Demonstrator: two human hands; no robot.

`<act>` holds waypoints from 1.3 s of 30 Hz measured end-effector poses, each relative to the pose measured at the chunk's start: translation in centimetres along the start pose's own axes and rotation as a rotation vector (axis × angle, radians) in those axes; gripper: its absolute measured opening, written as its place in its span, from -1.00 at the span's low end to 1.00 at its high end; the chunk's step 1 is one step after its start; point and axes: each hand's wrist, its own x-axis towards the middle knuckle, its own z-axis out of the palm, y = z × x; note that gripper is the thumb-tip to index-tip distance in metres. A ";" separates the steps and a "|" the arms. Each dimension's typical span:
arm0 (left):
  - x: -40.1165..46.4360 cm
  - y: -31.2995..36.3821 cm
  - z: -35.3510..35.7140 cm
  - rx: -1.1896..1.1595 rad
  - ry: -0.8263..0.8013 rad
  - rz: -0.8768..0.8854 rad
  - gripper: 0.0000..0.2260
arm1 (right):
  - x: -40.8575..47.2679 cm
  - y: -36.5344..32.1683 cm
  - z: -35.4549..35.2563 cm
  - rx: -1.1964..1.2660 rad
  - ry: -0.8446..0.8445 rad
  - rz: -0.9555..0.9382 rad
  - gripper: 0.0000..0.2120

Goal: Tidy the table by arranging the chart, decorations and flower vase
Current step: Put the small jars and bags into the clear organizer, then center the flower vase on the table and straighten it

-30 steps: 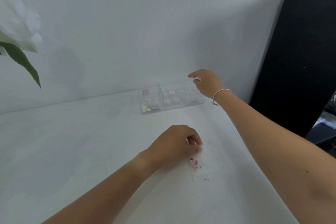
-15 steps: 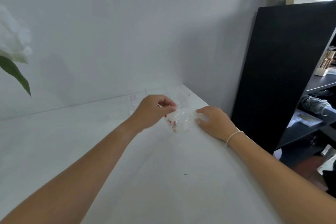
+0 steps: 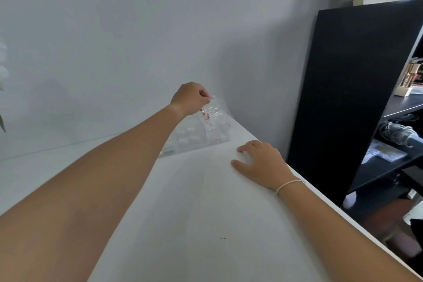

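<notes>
- Left hand (image 3: 191, 101) raised above the back of the white table (image 3: 183, 224), fingers curled, thumb and fingertips pinching the top edge of a small clear plastic bag (image 3: 214, 113)
- Bag hangs down from the pinch, crinkled, tiny red decorations (image 3: 205, 114) visible inside near its left side – too small to tell their shape
- Bag hangs directly over a clear compartment organizer (image 3: 196, 138) that sits on the table against the grey wall (image 3: 137, 41); whether the bag's lower end touches the organizer cannot be told
- Organizer holds small pale pieces in its middle cells and a few red specks in the right-hand cell; left part hidden behind the left forearm
- Right hand (image 3: 263, 163) lies palm down on the table near its right edge, fingers spread and relaxed, holding nothing – just in front of the organizer, apart from it
- Thin white bracelet (image 3: 288, 185) on the right wrist
- Tiny dark speck (image 3: 222, 238) on the table surface, nearer the camera
- White flower (image 3: 2, 68) petals and a green leaf only partly in view at the far left edge, blurred
- Black shelving unit (image 3: 352, 98) stands right of the table, with cables and small items on its shelves
</notes>
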 end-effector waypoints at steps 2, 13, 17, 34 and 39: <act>0.6 -0.3 0.4 0.052 -0.011 -0.024 -0.92 | 0.1 0.0 0.0 0.010 -0.006 0.002 -0.58; 1.8 -1.1 2.5 0.367 0.041 0.004 -0.81 | 0.3 0.1 0.1 0.040 -0.016 0.014 -0.59; 1.8 -1.8 2.8 0.329 -0.008 -0.015 -0.85 | 0.4 0.2 0.1 0.041 -0.006 0.014 -0.61; -5.2 -2.5 1.7 0.100 0.105 0.055 -0.78 | 0.1 0.0 -0.1 0.023 -0.029 0.019 -0.61; -12.7 -2.8 0.4 0.056 0.172 0.091 -0.82 | -1.1 -0.7 -0.7 0.028 -0.036 0.017 -0.65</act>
